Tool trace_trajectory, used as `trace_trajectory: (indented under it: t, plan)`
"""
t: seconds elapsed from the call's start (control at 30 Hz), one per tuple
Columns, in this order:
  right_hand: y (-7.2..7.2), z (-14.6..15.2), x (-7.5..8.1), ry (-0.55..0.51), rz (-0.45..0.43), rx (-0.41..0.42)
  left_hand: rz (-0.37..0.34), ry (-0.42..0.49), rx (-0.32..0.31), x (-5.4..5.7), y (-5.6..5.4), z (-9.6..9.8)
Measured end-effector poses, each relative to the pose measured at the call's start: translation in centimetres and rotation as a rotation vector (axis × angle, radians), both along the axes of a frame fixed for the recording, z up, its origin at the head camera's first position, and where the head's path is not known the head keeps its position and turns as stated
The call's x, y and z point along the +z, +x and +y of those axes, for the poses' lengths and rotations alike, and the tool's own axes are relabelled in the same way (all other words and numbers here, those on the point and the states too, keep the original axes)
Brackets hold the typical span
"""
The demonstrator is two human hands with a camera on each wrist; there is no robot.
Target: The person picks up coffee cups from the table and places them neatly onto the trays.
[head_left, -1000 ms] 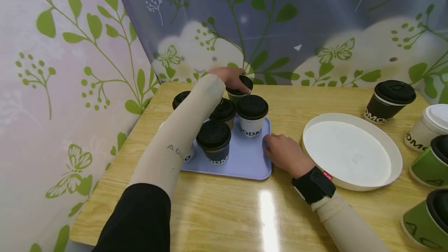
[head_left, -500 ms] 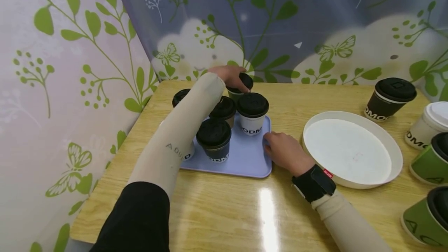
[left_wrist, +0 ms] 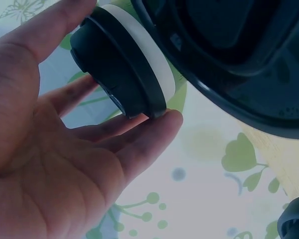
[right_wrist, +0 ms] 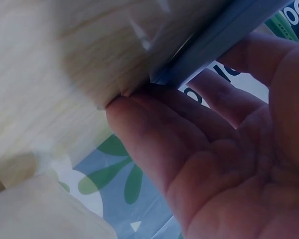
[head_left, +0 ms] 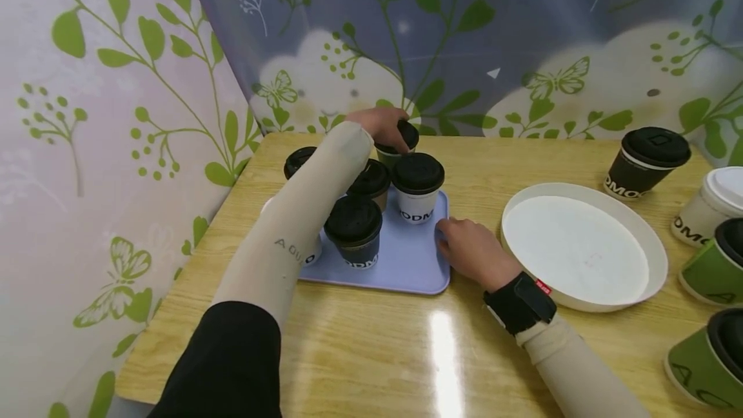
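Note:
My left hand (head_left: pixel 380 126) grips a green coffee cup (head_left: pixel 387 159) by its black lid (left_wrist: pixel 117 59), at the back of the lilac tray (head_left: pixel 406 269). In the left wrist view, thumb and fingers lie on opposite sides of that lid. Just in front stands a white cup (head_left: pixel 416 204) with a black lid. A brown cup (head_left: pixel 374 180) and a dark grey cup (head_left: pixel 355 231) are also on the tray; my left sleeve partly hides others at the left. My right hand (head_left: pixel 473 251) holds the tray's right edge (right_wrist: pixel 209 42), fingertips down at the tabletop.
A round cream tray (head_left: pixel 580 244) with a raised rim lies right of my right hand. Beyond it stand a black cup (head_left: pixel 643 163), a white-lidded cup (head_left: pixel 708 205) and two green cups (head_left: pixel 716 269) along the right side. A patterned wall (head_left: pixel 453 50) borders the wooden table (head_left: pixel 371 340).

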State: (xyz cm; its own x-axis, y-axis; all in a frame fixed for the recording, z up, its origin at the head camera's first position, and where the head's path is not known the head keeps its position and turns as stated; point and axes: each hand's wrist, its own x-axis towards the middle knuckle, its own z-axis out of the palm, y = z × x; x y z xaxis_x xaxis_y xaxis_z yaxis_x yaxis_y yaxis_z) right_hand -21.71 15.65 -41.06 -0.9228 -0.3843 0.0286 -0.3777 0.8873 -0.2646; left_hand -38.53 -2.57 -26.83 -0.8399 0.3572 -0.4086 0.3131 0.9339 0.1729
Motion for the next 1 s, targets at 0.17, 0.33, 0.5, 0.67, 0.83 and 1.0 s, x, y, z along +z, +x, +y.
trace_trajectory:
  t: [0.17,0.33,0.5,0.67,0.83,1.0]
  plan:
    - [-0.06,-0.18,0.01,0.004,-0.018,-0.002,-0.001,0.002,0.005,-0.22,-0.20,-0.27]
    - [-0.20,-0.11,-0.01,0.015,-0.020,-0.004,0.001,0.037,0.013,-0.27,-0.39,-0.53]
    - [-0.27,0.09,-0.15,0.012,-0.013,-0.004,0.023,0.083,0.022,-0.09,-0.37,-0.68]
    - [-0.28,0.04,-0.19,0.004,0.001,0.001,0.034,0.125,0.050,0.29,-0.42,-0.83]
    - [-0.25,-0.02,-0.16,0.011,-0.021,-0.008,0.037,0.158,0.045,0.33,-0.51,-0.83]
    - [-0.27,-0.01,-0.17,0.019,-0.029,-0.010,0.055,0.192,0.050,0.33,-0.37,-0.81]
